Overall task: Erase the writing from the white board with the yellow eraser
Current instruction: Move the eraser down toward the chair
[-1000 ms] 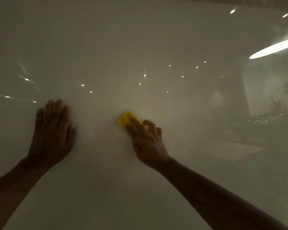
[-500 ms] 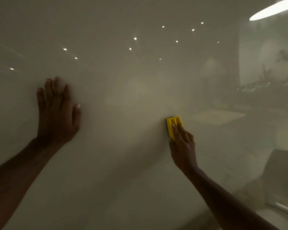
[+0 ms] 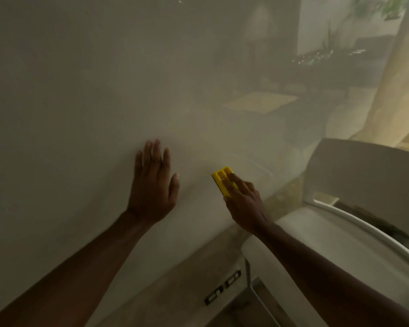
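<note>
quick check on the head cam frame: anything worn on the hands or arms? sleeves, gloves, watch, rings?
Nothing visible. Both forearms are bare as far as the frame shows them, with no sleeve or cuff in view. The left hand and right hand are ungloved, and neither wrist shows a watch or band. No rings can be made out, though the light is dim and small details on the fingers are hard to tell.

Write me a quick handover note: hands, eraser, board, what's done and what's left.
Left hand: open, palm flat on the white board, bracing.
Right hand: fingers pressing the yellow eraser against the board near its lower right edge.
Done: no writing shows on the visible part of the board; the light is dim and the surface glossy, so faint marks could hide.
Left: check the unseen parts of the board, wipe any residue.
</note>
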